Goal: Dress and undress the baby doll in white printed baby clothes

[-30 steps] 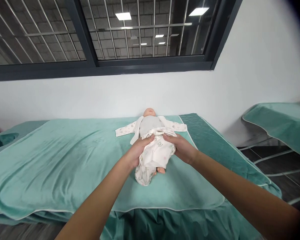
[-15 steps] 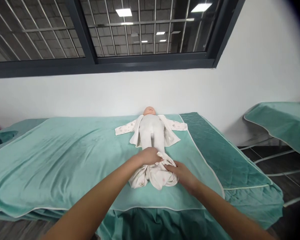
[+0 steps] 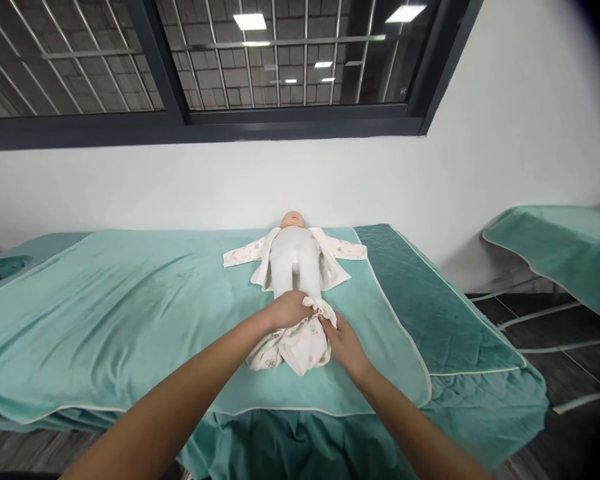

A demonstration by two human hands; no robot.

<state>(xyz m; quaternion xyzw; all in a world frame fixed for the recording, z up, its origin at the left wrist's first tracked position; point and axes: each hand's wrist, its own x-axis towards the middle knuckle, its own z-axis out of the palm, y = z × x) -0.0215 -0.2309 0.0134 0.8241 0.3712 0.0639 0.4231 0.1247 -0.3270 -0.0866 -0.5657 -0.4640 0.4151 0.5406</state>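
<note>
A baby doll (image 3: 295, 257) with a white cloth body lies on its back, head toward the wall. Its arms are in the sleeves of a white printed jacket (image 3: 336, 267), which hangs open at the front. Around the doll's lower legs are bunched white printed baby pants (image 3: 305, 350). My left hand (image 3: 291, 310) is closed on the left side of their gathered waistband, and my right hand (image 3: 343, 340) pinches the right side. The doll's feet are hidden by the fabric and my hands.
Beneath the doll a light green sheet (image 3: 150, 300) covers the bed, with a darker quilted cover (image 3: 405, 293) at the right. Behind are a white wall (image 3: 180, 187) and a barred window (image 3: 290, 60). Another green-covered surface (image 3: 565, 247) stands at the right, over a dark floor.
My right hand has moved left and slightly up along the pants' waistband, closer to my left hand. The fabric is drawn in more narrowly. The whole view has shifted slightly.
</note>
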